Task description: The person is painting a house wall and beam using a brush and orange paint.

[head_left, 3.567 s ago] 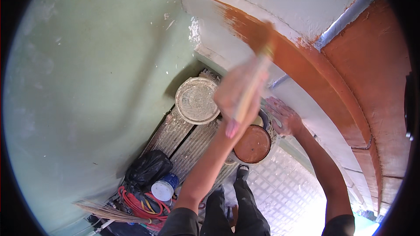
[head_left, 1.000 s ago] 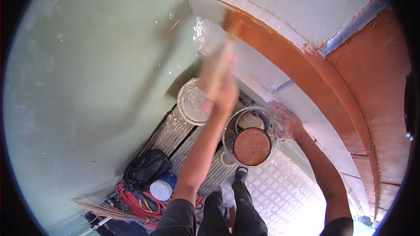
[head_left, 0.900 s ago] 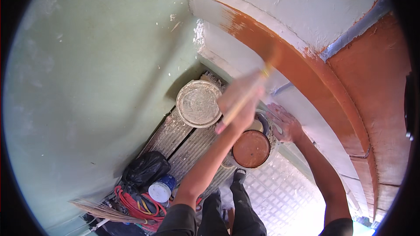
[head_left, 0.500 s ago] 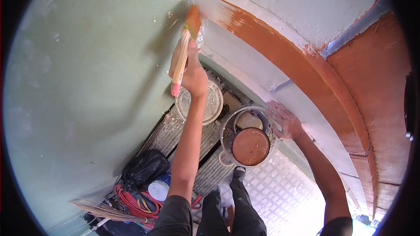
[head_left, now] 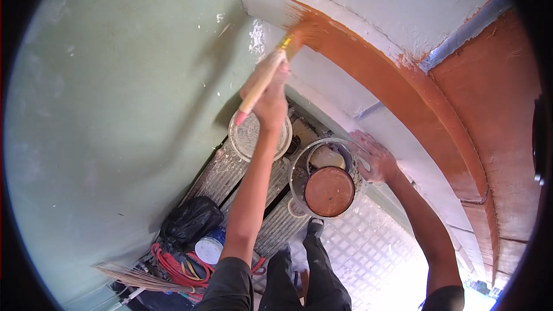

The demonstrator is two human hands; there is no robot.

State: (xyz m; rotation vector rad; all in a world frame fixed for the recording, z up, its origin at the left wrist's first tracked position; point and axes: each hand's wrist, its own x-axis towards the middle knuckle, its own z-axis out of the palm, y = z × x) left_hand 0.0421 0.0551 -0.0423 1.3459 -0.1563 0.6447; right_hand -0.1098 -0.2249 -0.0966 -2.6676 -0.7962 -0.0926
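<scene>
Gripping a paintbrush (head_left: 260, 85), the left hand (head_left: 273, 101) has its fingers wrapped about the pale handle, which lies between thumb and fingers, its pink end jutting back near the wrist and its blurred bristles (head_left: 303, 30) ahead of the fingertips, at the upper left end of the orange band (head_left: 380, 75). Just beside the clear bucket (head_left: 292, 178), the right hand (head_left: 377, 158) has its fingers extended near the rim; I cannot tell whether they grasp it.
</scene>
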